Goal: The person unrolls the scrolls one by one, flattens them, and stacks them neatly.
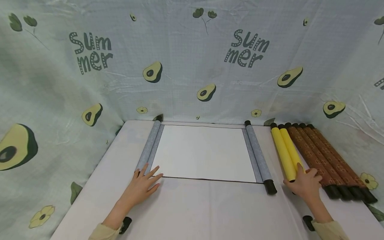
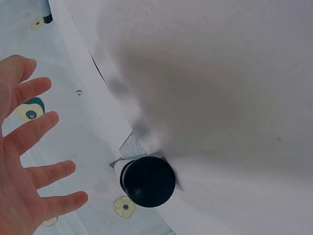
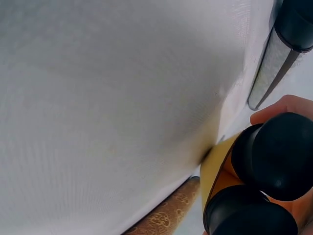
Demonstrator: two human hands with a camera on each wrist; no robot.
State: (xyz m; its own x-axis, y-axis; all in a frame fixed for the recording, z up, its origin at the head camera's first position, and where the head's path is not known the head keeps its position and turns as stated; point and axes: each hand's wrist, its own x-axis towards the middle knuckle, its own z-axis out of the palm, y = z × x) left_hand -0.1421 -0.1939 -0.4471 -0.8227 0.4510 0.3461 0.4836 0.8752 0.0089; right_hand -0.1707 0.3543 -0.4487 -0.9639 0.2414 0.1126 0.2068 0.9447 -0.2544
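Note:
An unrolled scroll with a white sheet (image 1: 204, 151) and grey rolled sides lies on the table. My left hand (image 1: 139, 188) hovers over its near left corner with straight, spread fingers; the left wrist view shows these fingers (image 2: 36, 134) apart from the roller's black end knob (image 2: 149, 181). To the right, my right hand (image 1: 306, 185) grips the near end of a rolled yellow scroll (image 1: 283, 151), thumb on one side and fingers on the other. In the right wrist view two black knobs (image 3: 283, 156) stick out from the yellow scroll, hiding most of the hand.
Several brown patterned rolls (image 1: 327, 153) with black ends lie side by side right of the yellow scroll. A pale cloth covers the table (image 1: 210, 210). Behind and beside it hangs a curtain (image 1: 180, 50) printed with avocados and flowers.

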